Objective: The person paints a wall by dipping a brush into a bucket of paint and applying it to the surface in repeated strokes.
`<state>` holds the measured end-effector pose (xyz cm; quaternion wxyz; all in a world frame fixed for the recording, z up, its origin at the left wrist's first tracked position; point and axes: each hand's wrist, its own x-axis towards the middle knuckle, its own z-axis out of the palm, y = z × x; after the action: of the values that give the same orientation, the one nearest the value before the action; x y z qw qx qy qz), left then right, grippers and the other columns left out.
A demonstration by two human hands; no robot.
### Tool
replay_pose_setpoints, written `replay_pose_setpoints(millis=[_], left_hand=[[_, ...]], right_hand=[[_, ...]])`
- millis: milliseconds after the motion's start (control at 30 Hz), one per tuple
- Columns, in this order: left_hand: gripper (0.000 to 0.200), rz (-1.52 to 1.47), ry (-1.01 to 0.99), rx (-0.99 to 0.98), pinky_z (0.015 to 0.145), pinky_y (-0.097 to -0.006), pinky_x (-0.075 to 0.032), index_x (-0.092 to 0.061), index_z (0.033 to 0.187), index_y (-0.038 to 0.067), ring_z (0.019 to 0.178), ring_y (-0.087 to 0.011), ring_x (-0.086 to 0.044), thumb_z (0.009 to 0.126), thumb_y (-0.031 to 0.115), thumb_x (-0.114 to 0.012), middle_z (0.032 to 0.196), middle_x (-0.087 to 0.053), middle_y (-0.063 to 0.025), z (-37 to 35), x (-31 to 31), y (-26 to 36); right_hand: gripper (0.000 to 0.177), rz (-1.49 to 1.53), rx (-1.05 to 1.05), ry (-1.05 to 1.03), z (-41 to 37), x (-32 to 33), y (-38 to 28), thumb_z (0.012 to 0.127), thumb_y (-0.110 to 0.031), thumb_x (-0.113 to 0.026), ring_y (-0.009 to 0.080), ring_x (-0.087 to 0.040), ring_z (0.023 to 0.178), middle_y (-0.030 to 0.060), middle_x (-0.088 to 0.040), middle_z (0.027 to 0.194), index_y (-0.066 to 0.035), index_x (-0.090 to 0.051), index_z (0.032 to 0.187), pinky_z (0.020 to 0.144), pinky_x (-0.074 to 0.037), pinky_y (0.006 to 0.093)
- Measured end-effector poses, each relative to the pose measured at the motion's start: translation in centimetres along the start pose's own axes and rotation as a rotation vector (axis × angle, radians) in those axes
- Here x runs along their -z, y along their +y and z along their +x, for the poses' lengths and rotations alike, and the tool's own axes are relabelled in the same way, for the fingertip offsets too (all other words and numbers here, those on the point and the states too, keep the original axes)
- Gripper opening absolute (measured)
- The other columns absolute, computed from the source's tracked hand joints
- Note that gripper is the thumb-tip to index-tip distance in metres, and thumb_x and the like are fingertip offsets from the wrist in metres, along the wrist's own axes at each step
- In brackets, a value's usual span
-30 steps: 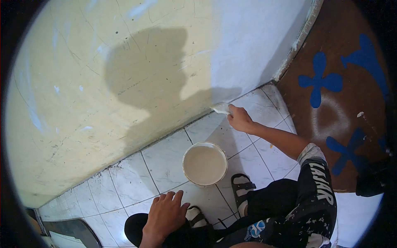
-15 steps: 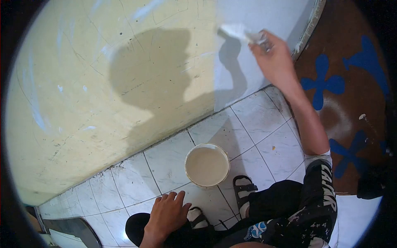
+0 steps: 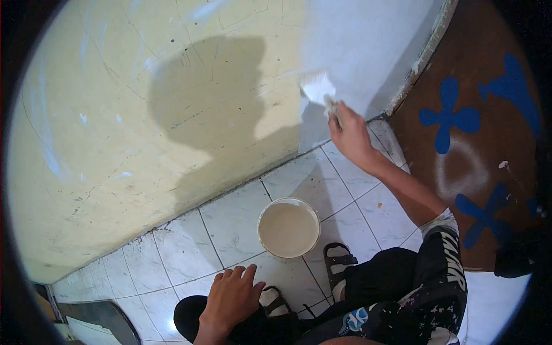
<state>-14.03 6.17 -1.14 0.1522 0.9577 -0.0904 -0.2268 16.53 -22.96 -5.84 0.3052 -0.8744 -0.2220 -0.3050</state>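
Observation:
My right hand [image 3: 352, 133] is closed around the handle of a paintbrush [image 3: 318, 87]. The brush head is coated white, and its bristles are at the border between the white painted part of the wall [image 3: 356, 43] and the yellowish, scuffed part [image 3: 115, 144]. Fingers loosely spread, my left hand [image 3: 233, 299] rests on my knee and holds nothing. Between the wall and my feet stands a round bucket [image 3: 260, 236] of pale paint, with paint smears on its rim.
White tiles [image 3: 230, 230] cover the floor, dirty along the wall's base. At the right is a brown surface with blue shapes [image 3: 449, 115]. A dark-edged object [image 3: 109, 316] lies at lower left. My sandalled feet [image 3: 339, 261] are close to the bucket.
My right hand has moved down and slightly left along the wall with the paintbrush. My left hand and the bucket have stayed in place.

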Motion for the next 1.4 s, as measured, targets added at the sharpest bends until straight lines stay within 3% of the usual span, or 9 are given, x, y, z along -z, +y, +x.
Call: replay_pose_setpoints(millis=[133,167,300,700,767,800,867,1300,1400], left_hand=[[0.046,0.014,-0.127,0.052,0.099,-0.0481,-0.048,-0.053,0.133,0.002,0.112,-0.0385,-0.063,0.100,0.033,-0.056,0.121,-0.064,-0.0235,0.0,0.9,0.6],[0.046,0.018,-0.127,0.054,0.099,-0.0482,-0.048,-0.053,0.133,0.002,0.112,-0.0385,-0.063,0.100,0.033,-0.056,0.121,-0.064,-0.0234,0.0,1.0,0.7],[0.046,0.011,-0.115,0.054,0.099,-0.0484,-0.048,-0.053,0.133,0.002,0.112,-0.0385,-0.063,0.100,0.033,-0.056,0.122,-0.064,-0.0233,-0.3,0.9,0.9],[0.045,0.031,-0.117,0.058,0.098,-0.0473,-0.048,-0.054,0.132,0.003,0.112,-0.0370,-0.063,0.099,0.033,-0.058,0.120,-0.065,-0.0220,0.2,0.3,1.0],[0.046,0.024,-0.100,0.056,0.097,-0.0472,-0.048,-0.054,0.132,0.003,0.112,-0.0367,-0.063,0.099,0.033,-0.059,0.120,-0.065,-0.0218,0.0,0.2,1.1],[0.046,0.013,-0.078,0.052,0.097,-0.0471,-0.049,-0.054,0.133,0.003,0.112,-0.0365,-0.063,0.099,0.033,-0.059,0.119,-0.065,-0.0215,0.0,0.3,0.9],[0.046,0.023,-0.080,0.064,0.098,-0.0470,-0.048,-0.054,0.133,0.003,0.113,-0.0365,-0.063,0.099,0.033,-0.059,0.119,-0.065,-0.0215,0.0,0.4,0.7],[0.045,0.017,-0.088,0.046,0.099,-0.0470,-0.048,-0.054,0.133,0.003,0.113,-0.0366,-0.063,0.099,0.032,-0.058,0.121,-0.065,-0.0212,-0.1,0.4,0.4],[0.045,0.020,-0.062,0.035,0.098,-0.0474,-0.048,-0.054,0.134,0.003,0.112,-0.0366,-0.063,0.099,0.033,-0.058,0.120,-0.065,-0.0207,-0.4,0.3,0.5]], right_hand=[[0.022,-0.015,-0.259,-0.378,-3.4,0.5,0.7,0.089,-0.006,-0.060,0.0474,-0.064,0.084,0.0296,-0.063,0.084,0.004,-0.054,0.108,0.073,-0.050,0.0545],[0.041,-0.037,-0.312,-0.427,-3.6,0.6,0.9,0.090,-0.009,-0.063,0.0476,-0.066,0.082,0.0321,-0.066,0.084,0.009,-0.055,0.126,0.074,-0.051,0.0514],[0.043,-0.053,-0.324,-0.467,-0.7,2.4,-0.4,0.090,-0.011,-0.064,0.0462,-0.067,0.085,0.0330,-0.066,0.088,0.009,-0.055,0.127,0.076,-0.052,0.0495],[0.027,0.005,0.016,0.294,13.0,12.8,-7.4,0.089,-0.021,-0.066,0.0434,-0.068,0.078,0.0265,-0.066,0.080,-0.001,-0.064,0.106,0.069,-0.053,0.0477],[0.006,0.140,-0.030,0.397,13.7,14.0,-10.1,0.095,-0.004,-0.061,0.0060,-0.045,0.066,-0.0020,-0.053,0.072,0.001,-0.063,0.096,0.056,-0.039,0.0263],[0.006,0.143,-0.043,0.401,13.4,13.0,-9.2,0.095,-0.004,-0.061,0.0060,-0.045,0.066,-0.0020,-0.053,0.072,0.001,-0.063,0.096,0.056,-0.039,0.0263],[0.025,-0.081,0.071,0.394,12.5,9.1,-6.2,0.090,-0.021,-0.064,0.0430,-0.067,0.077,0.0259,-0.065,0.077,0.000,-0.063,0.104,0.067,-0.052,0.0502],[0.027,0.010,-0.322,-0.482,-3.7,0.2,2.0,0.090,-0.007,-0.062,0.0481,-0.064,0.082,0.0294,-0.064,0.083,0.001,-0.059,0.115,0.069,-0.050,0.0516],[0.026,-0.020,-0.290,-0.418,-1.7,1.1,1.2,0.090,-0.009,-0.063,0.0491,-0.064,0.083,0.0314,-0.065,0.085,0.002,-0.060,0.113,0.069,-0.050,0.0500]])
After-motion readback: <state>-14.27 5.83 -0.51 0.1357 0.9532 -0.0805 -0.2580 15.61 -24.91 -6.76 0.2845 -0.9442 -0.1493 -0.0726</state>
